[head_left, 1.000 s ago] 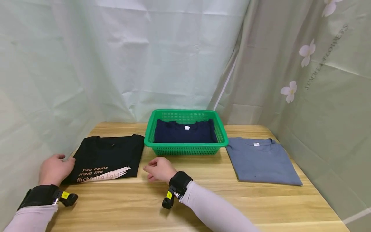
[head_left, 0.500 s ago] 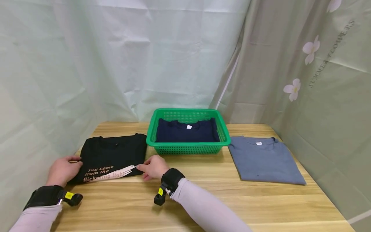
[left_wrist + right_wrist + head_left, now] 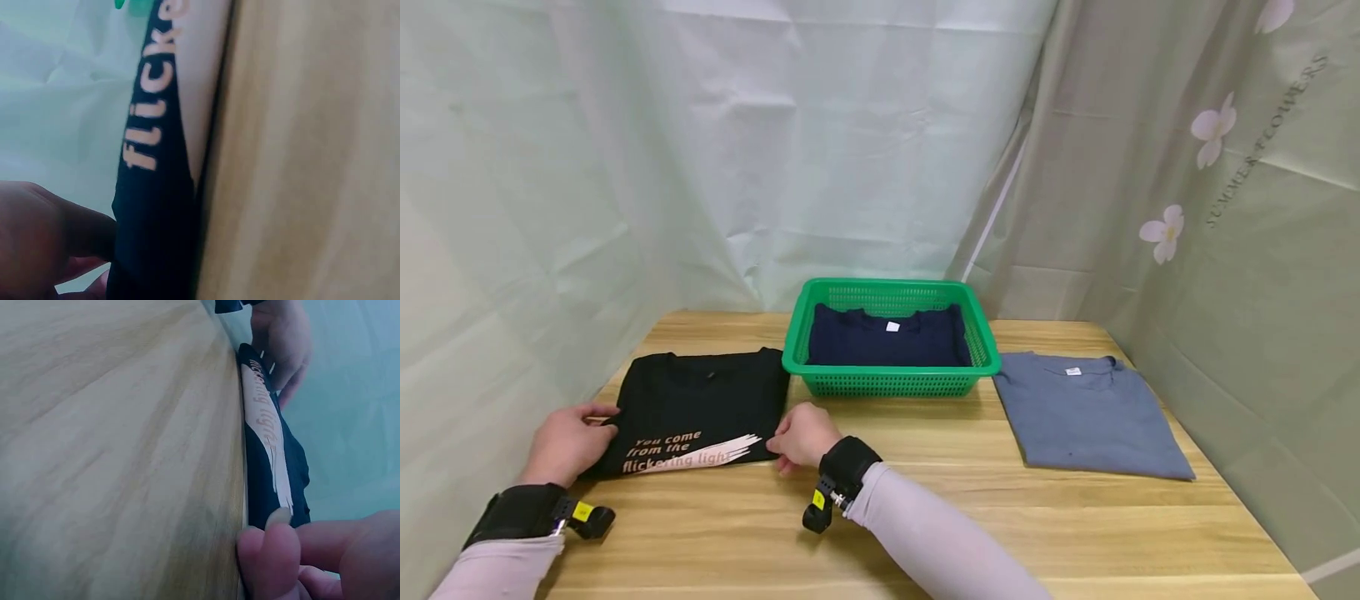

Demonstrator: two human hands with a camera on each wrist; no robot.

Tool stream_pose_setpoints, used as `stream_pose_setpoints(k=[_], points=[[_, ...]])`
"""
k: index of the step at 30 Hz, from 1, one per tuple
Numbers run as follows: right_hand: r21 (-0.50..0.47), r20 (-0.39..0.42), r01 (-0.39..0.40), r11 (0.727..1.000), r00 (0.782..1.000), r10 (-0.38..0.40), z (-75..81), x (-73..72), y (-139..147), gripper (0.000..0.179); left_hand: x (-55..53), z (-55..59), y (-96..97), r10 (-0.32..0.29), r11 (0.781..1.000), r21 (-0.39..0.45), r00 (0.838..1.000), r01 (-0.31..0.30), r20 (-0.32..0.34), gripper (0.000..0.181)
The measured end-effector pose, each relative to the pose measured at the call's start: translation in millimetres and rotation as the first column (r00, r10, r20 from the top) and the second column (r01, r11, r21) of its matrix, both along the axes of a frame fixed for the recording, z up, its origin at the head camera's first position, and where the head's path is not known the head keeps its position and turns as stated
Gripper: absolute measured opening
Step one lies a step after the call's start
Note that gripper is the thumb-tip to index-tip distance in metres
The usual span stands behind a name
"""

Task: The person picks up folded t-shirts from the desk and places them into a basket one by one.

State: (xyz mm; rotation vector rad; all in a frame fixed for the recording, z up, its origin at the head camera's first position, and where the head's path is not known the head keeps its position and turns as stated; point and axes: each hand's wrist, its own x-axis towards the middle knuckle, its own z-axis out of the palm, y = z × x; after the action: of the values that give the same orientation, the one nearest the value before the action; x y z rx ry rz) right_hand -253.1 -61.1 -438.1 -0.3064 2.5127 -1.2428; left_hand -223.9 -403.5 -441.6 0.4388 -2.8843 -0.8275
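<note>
A folded black T-shirt [image 3: 715,404] with pale lettering and a pale brush-stroke print lies at the left of the wooden table. My left hand [image 3: 567,442] grips its left side, thumb and fingers at the edge; in the left wrist view part of that hand [image 3: 37,237] is cut off by the frame. At the shirt's lower right corner my right hand [image 3: 807,435] pinches the cloth between thumb and fingers, seen close in the right wrist view, where the printed front [image 3: 265,419] runs away toward the left hand.
Just behind and right of the black shirt stands a green plastic basket [image 3: 891,383] holding a folded navy garment [image 3: 887,342]. A folded grey-blue T-shirt [image 3: 1090,421] lies on the right of the table [image 3: 925,492]. Pale curtains [image 3: 850,150] hang around the table.
My right hand has moved left from the bare table to the black shirt's lower right corner and now pinches it. The left hand has shifted slightly inward along the shirt's left edge.
</note>
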Motion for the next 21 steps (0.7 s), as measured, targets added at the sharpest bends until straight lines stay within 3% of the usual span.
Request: stream_pose_setpoints(k=[8, 14, 21], points=[[0.052, 0.015, -0.075, 0.996, 0.997, 0.075, 4.4, 9.8, 5.6, 0.029, 5.7, 0.8, -3.5, -0.039, 0.999, -0.020, 0.999, 0.039, -0.006, 0.036], [0.037, 0.006, -0.105, 0.994, 0.994, 0.105, 0.1, 17.4, 9.0, 0.031, 16.7, 1.3, -5.0, -0.016, 0.998, 0.056, 0.998, 0.012, 0.065, 0.040], [0.002, 0.020, -0.111, 0.994, 0.994, 0.111, 2.0, 32.5, 13.5, 0.031, 28.4, 5.6, -13.5, -0.068, 0.996, 0.066, 0.987, 0.058, 0.149, 0.045]])
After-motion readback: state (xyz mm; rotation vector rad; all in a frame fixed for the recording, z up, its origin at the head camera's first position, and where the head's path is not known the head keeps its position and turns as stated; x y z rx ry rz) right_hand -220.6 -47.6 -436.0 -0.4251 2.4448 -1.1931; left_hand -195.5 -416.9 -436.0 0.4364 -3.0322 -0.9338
